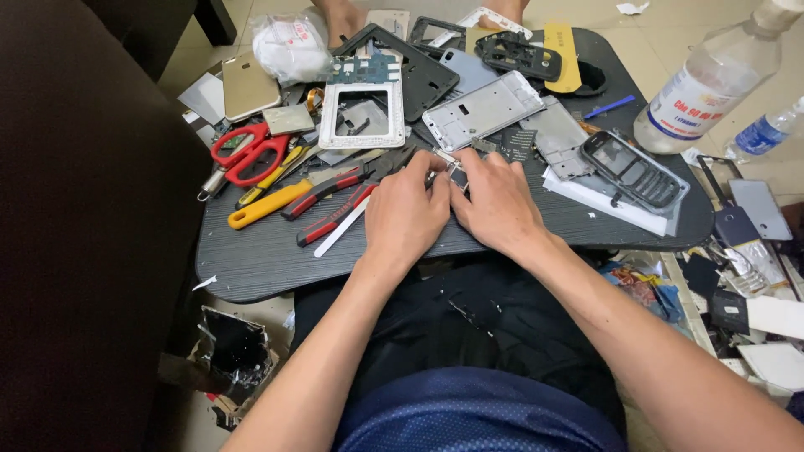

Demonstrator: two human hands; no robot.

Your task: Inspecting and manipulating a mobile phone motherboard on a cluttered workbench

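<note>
Red-handled scissors [243, 152] lie at the left of the dark worktop [251, 259], beside a yellow-handled tool [268, 203] and red-and-black pliers [331, 186]. At the middle, the left hand [406, 213] and right hand [497, 203] press close together, fingertips pinching a small metal phone part [455, 174] just above the worktop. Further right lie a silver phone frame [483, 110], a dark keypad shell [632, 169] and a clear bottle [712, 79].

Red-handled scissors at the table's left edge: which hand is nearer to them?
Left. The left hand sits mid-table, just past the pliers from the red-handled scissors. The right hand lies beyond it, farther from them.
</note>
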